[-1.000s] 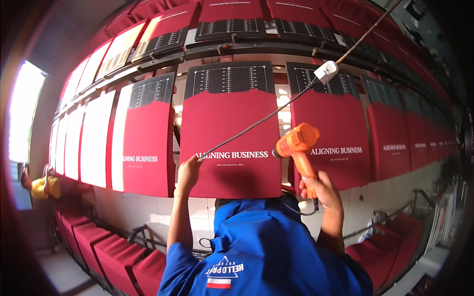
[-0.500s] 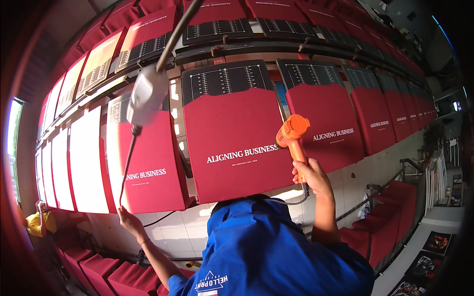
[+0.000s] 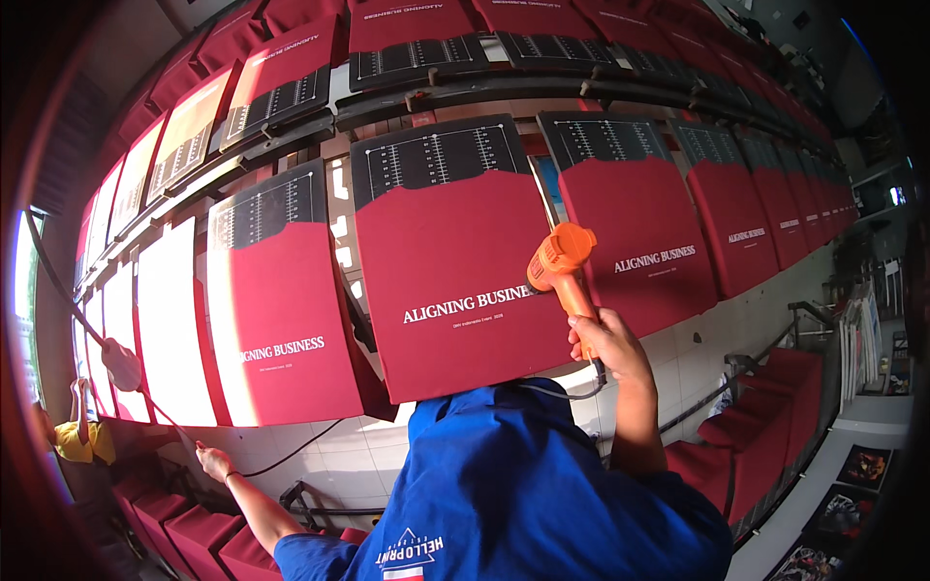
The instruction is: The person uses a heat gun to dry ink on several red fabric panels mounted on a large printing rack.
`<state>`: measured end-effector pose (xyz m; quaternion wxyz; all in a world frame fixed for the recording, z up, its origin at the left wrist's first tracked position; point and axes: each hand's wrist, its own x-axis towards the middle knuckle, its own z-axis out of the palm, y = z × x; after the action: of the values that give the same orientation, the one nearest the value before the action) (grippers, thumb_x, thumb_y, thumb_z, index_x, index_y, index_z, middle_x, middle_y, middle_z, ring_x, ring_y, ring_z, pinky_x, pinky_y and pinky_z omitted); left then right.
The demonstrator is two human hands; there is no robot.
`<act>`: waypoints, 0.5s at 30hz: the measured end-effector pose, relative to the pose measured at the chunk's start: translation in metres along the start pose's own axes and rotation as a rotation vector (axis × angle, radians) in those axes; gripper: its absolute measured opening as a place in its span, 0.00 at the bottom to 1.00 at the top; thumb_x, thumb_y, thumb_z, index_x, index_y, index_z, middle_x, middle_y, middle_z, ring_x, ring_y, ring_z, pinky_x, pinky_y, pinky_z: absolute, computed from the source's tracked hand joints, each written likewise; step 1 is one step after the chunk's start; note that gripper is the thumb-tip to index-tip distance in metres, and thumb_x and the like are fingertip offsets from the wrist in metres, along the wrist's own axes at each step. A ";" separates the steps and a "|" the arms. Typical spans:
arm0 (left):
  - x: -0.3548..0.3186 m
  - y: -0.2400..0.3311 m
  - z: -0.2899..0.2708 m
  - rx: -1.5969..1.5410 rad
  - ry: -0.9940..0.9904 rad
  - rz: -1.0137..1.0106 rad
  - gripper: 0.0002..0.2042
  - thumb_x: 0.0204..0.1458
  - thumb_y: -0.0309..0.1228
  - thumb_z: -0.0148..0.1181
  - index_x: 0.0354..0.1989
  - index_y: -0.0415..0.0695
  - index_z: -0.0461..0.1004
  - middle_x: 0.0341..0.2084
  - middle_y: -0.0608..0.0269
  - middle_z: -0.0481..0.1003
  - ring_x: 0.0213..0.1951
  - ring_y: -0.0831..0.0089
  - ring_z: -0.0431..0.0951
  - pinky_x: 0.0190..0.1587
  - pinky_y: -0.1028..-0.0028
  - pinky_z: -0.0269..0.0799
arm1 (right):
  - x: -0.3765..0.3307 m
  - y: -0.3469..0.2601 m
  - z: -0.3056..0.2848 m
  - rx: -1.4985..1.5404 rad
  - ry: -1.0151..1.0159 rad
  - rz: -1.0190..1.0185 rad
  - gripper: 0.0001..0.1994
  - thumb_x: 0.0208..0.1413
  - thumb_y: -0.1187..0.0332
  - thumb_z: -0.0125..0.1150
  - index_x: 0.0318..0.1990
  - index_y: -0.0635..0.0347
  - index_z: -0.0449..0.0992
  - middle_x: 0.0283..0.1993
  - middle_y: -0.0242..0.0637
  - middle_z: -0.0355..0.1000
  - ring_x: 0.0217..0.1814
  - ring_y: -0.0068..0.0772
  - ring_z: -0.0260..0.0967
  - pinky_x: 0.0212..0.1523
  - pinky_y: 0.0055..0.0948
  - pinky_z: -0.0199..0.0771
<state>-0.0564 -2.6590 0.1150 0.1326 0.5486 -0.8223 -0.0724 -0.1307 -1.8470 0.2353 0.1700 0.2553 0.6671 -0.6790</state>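
My right hand (image 3: 610, 344) grips the handle of an orange heat gun (image 3: 565, 254). Its nozzle points left over the right side of a dark red printed shirt (image 3: 455, 252) on a black board (image 3: 436, 150) with white ruler marks. A dark cable runs from the heat gun's handle toward my body. Out to the lower left, my left hand (image 3: 215, 461) is closed on a thin cord (image 3: 167, 414). This cord leads up to a greyish hanging socket or connector (image 3: 121, 366), in front of the sunlit shirts; I cannot make out its exact kind.
More red shirts (image 3: 639, 232) on boards stretch to both sides, with another row (image 3: 417, 24) beyond a dark rail (image 3: 523, 85). Red fabric-covered pieces (image 3: 765, 426) line the lower edges. A person in yellow (image 3: 82, 438) is at the far left. Framed boards (image 3: 857, 349) stand at the right.
My left hand has moved left and down with the cord, and the hanging connector has swung far left, off the nearer shirts. The heat gun has shifted slightly left in my right hand.
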 end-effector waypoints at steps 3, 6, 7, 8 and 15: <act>0.013 0.002 -0.005 -0.022 0.030 -0.022 0.27 0.64 0.53 0.29 0.54 0.47 0.69 0.50 0.46 0.73 0.52 0.44 0.71 0.51 0.52 0.67 | 0.001 0.004 -0.007 -0.006 -0.030 -0.019 0.14 0.57 0.61 0.58 0.40 0.64 0.71 0.28 0.34 0.70 0.23 0.23 0.70 0.26 0.24 0.73; 0.006 0.013 -0.008 -0.024 0.023 -0.025 0.27 0.64 0.51 0.29 0.55 0.46 0.68 0.51 0.46 0.73 0.52 0.44 0.71 0.51 0.52 0.67 | -0.002 0.002 -0.009 -0.017 -0.041 -0.012 0.14 0.57 0.61 0.58 0.40 0.64 0.71 0.28 0.34 0.70 0.24 0.23 0.70 0.26 0.24 0.73; 0.003 0.014 -0.009 -0.001 0.020 0.012 0.26 0.64 0.51 0.30 0.55 0.46 0.68 0.51 0.46 0.73 0.52 0.44 0.71 0.51 0.52 0.67 | -0.003 -0.001 -0.013 -0.001 -0.044 0.015 0.14 0.57 0.61 0.58 0.40 0.64 0.71 0.28 0.34 0.70 0.23 0.22 0.70 0.27 0.23 0.73; 0.003 0.013 -0.011 0.023 0.019 0.052 0.26 0.64 0.51 0.30 0.55 0.47 0.68 0.51 0.46 0.73 0.52 0.45 0.71 0.50 0.52 0.67 | -0.005 -0.001 -0.014 0.022 -0.029 0.010 0.13 0.57 0.61 0.58 0.40 0.64 0.71 0.28 0.34 0.70 0.23 0.22 0.70 0.26 0.24 0.73; -0.019 0.050 0.001 0.118 0.003 0.035 0.22 0.64 0.47 0.37 0.55 0.47 0.70 0.48 0.50 0.75 0.49 0.52 0.75 0.50 0.58 0.69 | -0.005 0.007 -0.011 0.022 -0.046 0.013 0.15 0.57 0.59 0.58 0.38 0.63 0.70 0.27 0.34 0.70 0.24 0.22 0.70 0.26 0.24 0.72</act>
<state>-0.0943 -2.6217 0.1244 0.1026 0.5412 -0.8343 -0.0206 -0.1214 -1.8366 0.2321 0.1870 0.2457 0.6538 -0.6908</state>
